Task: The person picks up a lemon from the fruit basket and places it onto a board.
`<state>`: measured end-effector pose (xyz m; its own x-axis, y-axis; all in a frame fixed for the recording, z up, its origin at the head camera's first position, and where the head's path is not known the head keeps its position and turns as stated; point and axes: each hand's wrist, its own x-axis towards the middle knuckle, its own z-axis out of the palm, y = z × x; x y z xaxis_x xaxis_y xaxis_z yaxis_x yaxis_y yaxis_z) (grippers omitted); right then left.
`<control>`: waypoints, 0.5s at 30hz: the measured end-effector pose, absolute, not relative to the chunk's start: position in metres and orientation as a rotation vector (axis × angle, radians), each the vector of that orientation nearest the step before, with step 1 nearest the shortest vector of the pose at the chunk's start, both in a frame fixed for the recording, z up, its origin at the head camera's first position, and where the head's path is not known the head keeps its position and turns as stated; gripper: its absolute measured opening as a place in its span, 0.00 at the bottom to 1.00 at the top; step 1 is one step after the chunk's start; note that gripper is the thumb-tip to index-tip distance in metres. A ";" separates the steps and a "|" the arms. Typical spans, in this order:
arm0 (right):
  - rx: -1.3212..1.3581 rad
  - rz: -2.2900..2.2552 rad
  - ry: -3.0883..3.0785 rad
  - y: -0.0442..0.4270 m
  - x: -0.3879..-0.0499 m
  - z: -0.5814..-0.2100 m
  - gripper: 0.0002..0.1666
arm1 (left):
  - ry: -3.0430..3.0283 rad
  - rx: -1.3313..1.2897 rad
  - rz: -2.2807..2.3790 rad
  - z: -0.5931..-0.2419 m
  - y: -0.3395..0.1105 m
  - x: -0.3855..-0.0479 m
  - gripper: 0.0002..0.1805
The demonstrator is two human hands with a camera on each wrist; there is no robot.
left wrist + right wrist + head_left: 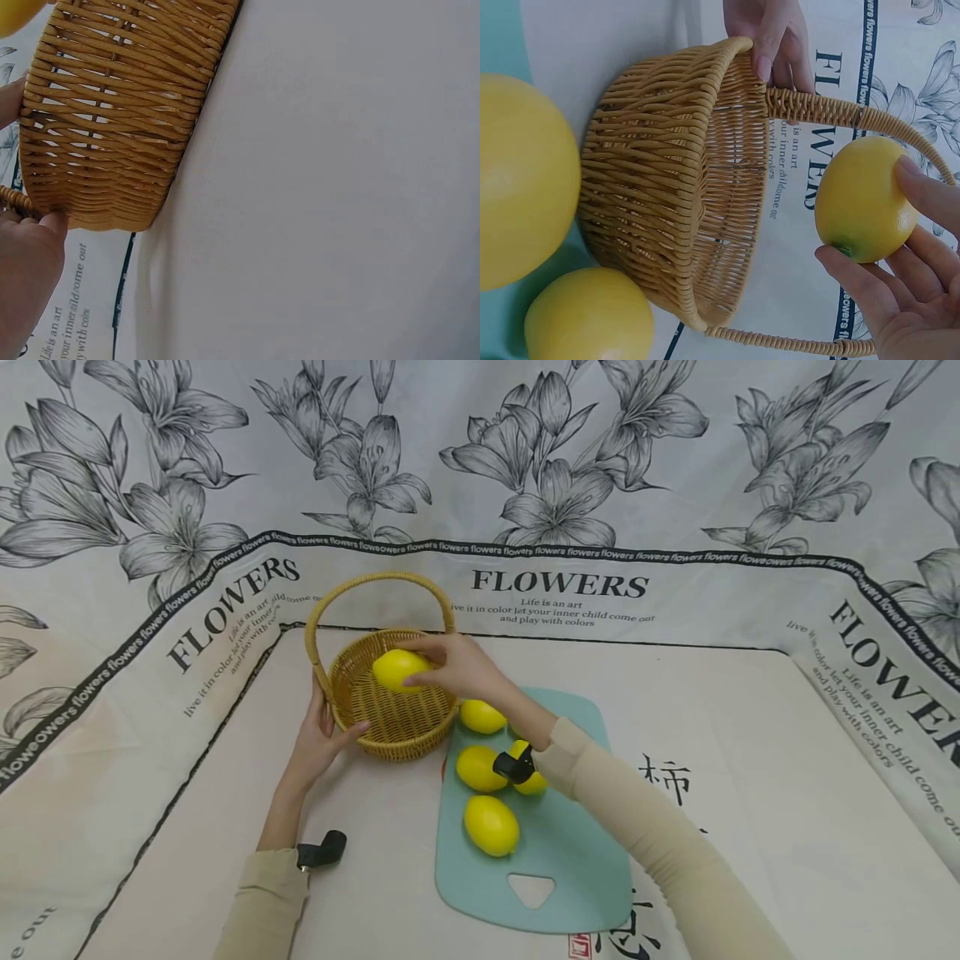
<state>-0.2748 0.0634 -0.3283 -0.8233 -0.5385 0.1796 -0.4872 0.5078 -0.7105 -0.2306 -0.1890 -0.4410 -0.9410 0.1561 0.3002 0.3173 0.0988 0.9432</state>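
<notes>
A yellow lemon (pixel 866 199) is pinched between the thumb and fingers of my right hand (pixel 461 668), above the mouth of a woven wicker basket (pixel 397 747). My left hand (pixel 315 747) grips the basket's left rim near the foot of its arched handle (pixel 378 577), thumb over the edge. In the head view the basket's inside shows bare weave under the held lemon. Several more lemons (pixel 491 825) lie on a light blue-green cutting board (pixel 573 868) to the basket's right; my right forearm partly hides some of them.
The cutting board sits close beside the basket, with a cut-out grip hole at its near end. A pale cloth with black lettering (pixel 663 777) covers the table. Behind rises a flower-printed cloth (pixel 555 502) marked FLOWERS.
</notes>
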 end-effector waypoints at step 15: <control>-0.873 -1.375 2.609 0.094 -0.250 -0.332 0.30 | -2.218 -0.505 -1.981 -0.438 -0.188 -0.228 0.61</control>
<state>-0.2500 0.0941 -0.3319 -0.8367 -0.5106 0.1978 -0.4518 0.4396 -0.7763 -0.2278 -0.1882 -0.4380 -0.9363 0.1634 0.3109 0.3273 0.0851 0.9411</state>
